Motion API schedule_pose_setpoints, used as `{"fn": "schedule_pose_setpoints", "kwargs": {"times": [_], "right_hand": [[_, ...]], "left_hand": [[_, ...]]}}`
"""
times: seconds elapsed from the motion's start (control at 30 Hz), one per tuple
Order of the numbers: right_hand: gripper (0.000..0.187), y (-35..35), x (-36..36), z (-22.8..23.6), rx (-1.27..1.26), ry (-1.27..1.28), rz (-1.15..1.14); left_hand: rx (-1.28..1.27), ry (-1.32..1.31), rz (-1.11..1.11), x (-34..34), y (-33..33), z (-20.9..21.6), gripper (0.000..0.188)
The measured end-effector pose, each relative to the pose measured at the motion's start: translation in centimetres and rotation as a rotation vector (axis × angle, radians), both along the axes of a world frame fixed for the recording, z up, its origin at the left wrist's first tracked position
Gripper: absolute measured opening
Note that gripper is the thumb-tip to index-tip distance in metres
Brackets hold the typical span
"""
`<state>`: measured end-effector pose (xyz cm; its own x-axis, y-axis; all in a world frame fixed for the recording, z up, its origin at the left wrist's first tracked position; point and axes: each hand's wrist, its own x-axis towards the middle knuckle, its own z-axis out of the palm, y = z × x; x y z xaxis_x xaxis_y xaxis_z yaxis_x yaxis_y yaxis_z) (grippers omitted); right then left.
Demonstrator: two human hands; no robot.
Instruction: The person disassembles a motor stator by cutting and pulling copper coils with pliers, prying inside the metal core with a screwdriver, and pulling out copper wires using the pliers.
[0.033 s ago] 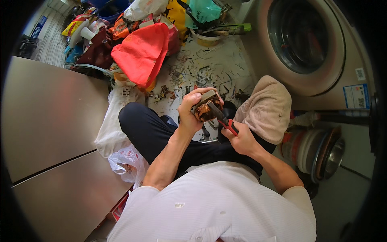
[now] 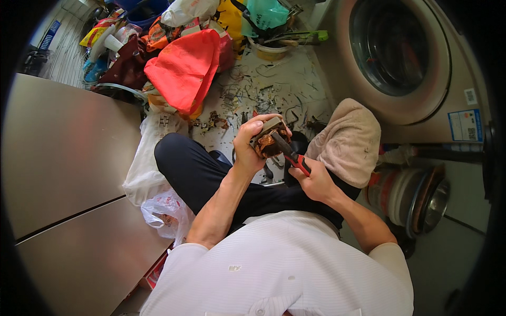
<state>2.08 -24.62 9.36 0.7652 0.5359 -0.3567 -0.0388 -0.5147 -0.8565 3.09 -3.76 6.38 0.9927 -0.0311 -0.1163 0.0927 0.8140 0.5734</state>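
My left hand (image 2: 246, 143) is wrapped round a copper-wound metal core (image 2: 265, 146), a squarish grey block with brown wire coils, held above my lap. In my right hand (image 2: 317, 181) are pliers (image 2: 301, 164) with red and black handles. Their dark metal head touches the copper winding from the right. The tips of the jaws are against or inside the coil, and I cannot make out how far they bite. Part of the core is covered by my left fingers and palm.
Cut wires and scraps (image 2: 263, 97) litter the floor ahead. A red bag (image 2: 184, 71) lies on a heap at the far left. At right stand a washing machine (image 2: 337, 63) and stacked basins (image 2: 406, 197). A beige towel (image 2: 345, 142) covers my right knee.
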Motion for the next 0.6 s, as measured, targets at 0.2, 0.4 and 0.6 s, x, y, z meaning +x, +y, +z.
{"fn": "schedule_pose_setpoints", "kwargs": {"times": [0.2,0.4,0.6], "right_hand": [[0.016,1.1,-0.3,-4.4,-0.062,-0.181,-0.094],[0.016,1.7,0.3,-7.6,-0.090,-0.290,-0.168],[0.018,1.7,1.0,-9.4,-0.172,-0.288,-0.176]], "left_hand": [[0.043,0.136,0.097,0.6,-0.2,-4.3,0.052],[0.058,0.241,0.134,1.8,-0.2,-6.3,0.048],[0.034,0.312,0.160,2.8,-0.6,-8.4,0.044]]}}
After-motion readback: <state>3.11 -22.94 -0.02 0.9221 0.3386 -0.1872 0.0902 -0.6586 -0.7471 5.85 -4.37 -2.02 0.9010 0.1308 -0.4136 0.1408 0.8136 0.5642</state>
